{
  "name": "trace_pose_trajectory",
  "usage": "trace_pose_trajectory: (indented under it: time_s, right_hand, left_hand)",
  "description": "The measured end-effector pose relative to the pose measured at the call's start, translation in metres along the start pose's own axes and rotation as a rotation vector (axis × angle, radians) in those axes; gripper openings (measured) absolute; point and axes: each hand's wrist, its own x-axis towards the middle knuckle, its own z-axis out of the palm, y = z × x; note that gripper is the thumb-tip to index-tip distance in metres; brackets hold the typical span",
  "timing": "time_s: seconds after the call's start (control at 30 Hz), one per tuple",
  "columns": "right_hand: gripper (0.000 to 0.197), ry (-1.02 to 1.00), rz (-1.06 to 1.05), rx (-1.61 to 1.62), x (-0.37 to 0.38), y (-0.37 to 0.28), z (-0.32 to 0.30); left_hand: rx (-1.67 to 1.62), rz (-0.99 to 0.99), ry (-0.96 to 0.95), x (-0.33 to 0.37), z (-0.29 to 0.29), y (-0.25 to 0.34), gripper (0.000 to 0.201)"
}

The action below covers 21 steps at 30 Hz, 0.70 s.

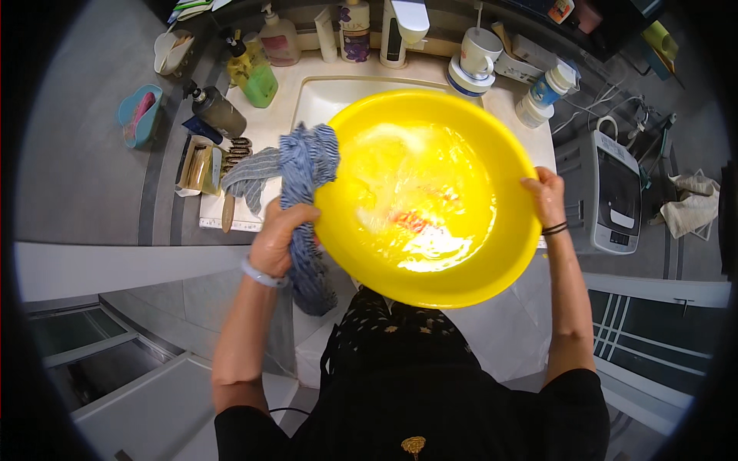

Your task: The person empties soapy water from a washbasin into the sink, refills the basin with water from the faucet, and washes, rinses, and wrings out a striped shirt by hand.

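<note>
A large yellow basin (511,223) with rippling, bright water in it is held over the white sink (314,94). My right hand (548,198) is closed round its right rim. At the left rim my left hand (275,240) grips a bunched blue-and-white striped cloth (310,154) together with the basin's edge. The cloth hangs down on both sides of that hand, and its upper part rests against the basin's outside. A red patch (410,222) shows in the water; what it is I cannot make out.
On the counter's left lie a grey striped cloth (254,175) and a wooden-handled brush (228,211). Pump bottles (257,81) stand behind them. A white faucet (400,31) rises at the back, a mug (480,52) to its right. A washing machine (607,192) stands at the right.
</note>
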Motion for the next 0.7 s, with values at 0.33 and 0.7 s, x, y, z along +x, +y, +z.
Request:
trace_pose_trajectory:
  time_s: [0.33,0.7]
  right_hand:
    - [0.019,0.128,-0.075,-0.063,0.028,0.008,-0.02]
    - [0.014,0.008,0.236,-0.117,0.034,-0.031,-0.038]
  left_hand:
    - [0.108,0.137,-0.127,0.03,0.038,0.015,0.018]
    - [-0.141,-0.123,-0.139,0.052,0.013,-0.021,0.012]
